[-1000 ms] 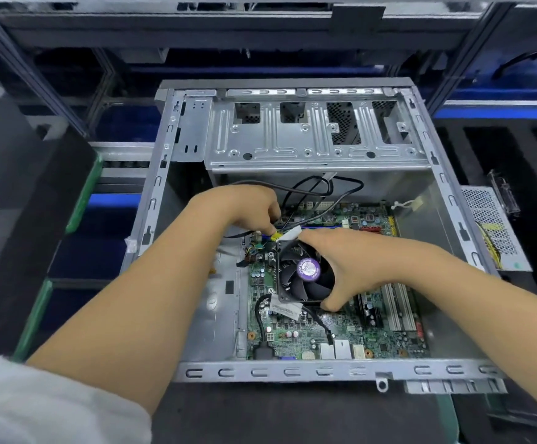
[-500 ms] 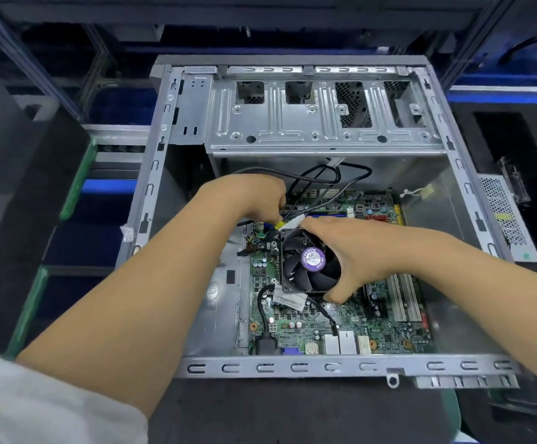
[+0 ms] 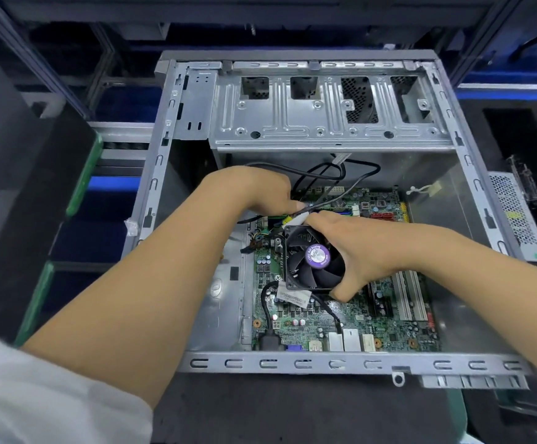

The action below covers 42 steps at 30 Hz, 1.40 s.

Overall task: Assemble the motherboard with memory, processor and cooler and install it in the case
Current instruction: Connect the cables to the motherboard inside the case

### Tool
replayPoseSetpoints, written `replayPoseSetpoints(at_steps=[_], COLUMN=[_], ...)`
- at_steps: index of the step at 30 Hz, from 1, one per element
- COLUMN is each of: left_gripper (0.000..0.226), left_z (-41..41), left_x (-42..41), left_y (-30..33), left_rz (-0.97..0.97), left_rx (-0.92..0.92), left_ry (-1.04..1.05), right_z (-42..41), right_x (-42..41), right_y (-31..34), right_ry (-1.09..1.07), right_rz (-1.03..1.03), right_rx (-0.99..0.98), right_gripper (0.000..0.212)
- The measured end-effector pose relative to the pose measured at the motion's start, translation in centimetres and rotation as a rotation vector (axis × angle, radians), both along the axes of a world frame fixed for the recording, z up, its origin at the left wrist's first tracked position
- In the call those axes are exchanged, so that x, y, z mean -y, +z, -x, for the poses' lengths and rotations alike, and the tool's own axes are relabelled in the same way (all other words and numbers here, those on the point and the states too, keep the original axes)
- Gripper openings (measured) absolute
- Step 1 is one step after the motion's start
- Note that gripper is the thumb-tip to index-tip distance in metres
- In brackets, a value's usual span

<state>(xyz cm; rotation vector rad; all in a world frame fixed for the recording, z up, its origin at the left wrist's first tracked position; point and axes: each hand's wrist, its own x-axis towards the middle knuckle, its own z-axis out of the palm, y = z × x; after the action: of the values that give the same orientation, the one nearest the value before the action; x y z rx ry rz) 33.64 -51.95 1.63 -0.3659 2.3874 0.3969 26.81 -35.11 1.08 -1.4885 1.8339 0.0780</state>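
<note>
Your hands work inside the open case (image 3: pixel 318 363) — board already seated.
Right hand (image 3: pixel 366 251) grips the cooler (image 3: pixel 315 261) steady; at its 11 o'clock, left hand (image 3: pixel 254 190) pinches a cable connector (image 3: pixel 297 218).

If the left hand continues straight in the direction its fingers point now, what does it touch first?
Probably the right hand: the left hand points rightward at the white connector between them, above the cooler fan. Depth is unclear.

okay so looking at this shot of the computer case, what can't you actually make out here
Head view only:
- The left hand hides its own fingertips and whatever it grips.
- The right hand covers the right side of the cooler.
- The processor: hidden under the cooler.
- Print on the fan's purple sticker: too small.
- Motherboard screws: too small to confirm.
</note>
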Motion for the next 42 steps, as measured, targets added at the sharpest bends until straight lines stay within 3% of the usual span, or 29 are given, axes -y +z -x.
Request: replayPoseSetpoints(at_steps=[6, 13, 14, 16, 18, 20, 24, 27, 29, 34, 39, 42], left_gripper=[0.05, 0.044, 0.041, 0.034, 0.035, 0.043, 0.048, 0.05, 0.051, 0.051, 0.053, 0.053], left_z=[-0.2, -0.1, -0.2, -0.2, -0.2, -0.2, -0.1, -0.1, -0.1, -0.2, -0.1, 0.0], left_x=[-0.2, 0.6, 0.8, 0.9, 0.8, 0.7, 0.5, 0.4, 0.6, 0.8, 0.8, 0.8], left_y=[0.3, -0.1, -0.2, -0.3, -0.2, 0.1, -0.1, -0.4, -0.6, -0.9, -1.0, -1.0], left_rz=[-0.015, 0.08, 0.099, 0.137, 0.164, 0.176, 0.177, 0.173, 0.168, 0.156, 0.156, 0.157], left_rx=[-0.001, -0.128, -0.137, -0.13, -0.113, -0.105, -0.089, -0.071, -0.068, -0.075, -0.072, -0.076], left_ry=[0.022, 0.038, 0.046, 0.056, 0.063, 0.063, 0.05, 0.043, 0.039, 0.047, 0.047, 0.036], right_z=[-0.7, -0.1, 0.1, 0.5, 0.0, -1.4, -3.1, -3.1, -3.0, -5.0, -6.4, -6.2], right_x=[-0.1, -0.8, -1.0, -1.6, -2.1, -2.1, -1.9, -1.7, -1.4, -0.7, -1.2, -0.6], right_y=[-0.2, 1.7, 2.5, 4.1, 5.0, 4.9, 2.6, 1.8, 1.7, 1.4, 0.1, -0.2], right_ry=[0.037, -0.031, -0.042, -0.018, 0.089, 0.33, 0.763, 0.926, 0.951, 0.76, 0.837, 0.902], right_rz=[0.026, 0.005, 0.082, 0.338, 0.51, 0.527, 0.499, 0.433, 0.421, 0.416, 0.374, 0.438], right_rx=[-0.154, -0.022, -0.058, -0.12, -0.017, 0.006, -0.172, -0.328, -0.339, -0.08, -0.349, -0.389], right_gripper=[0.104, 0.116, 0.106, 0.062, 0.021, 0.01, 0.023, 0.014, 0.003, 0.027, 0.015, 0.018])
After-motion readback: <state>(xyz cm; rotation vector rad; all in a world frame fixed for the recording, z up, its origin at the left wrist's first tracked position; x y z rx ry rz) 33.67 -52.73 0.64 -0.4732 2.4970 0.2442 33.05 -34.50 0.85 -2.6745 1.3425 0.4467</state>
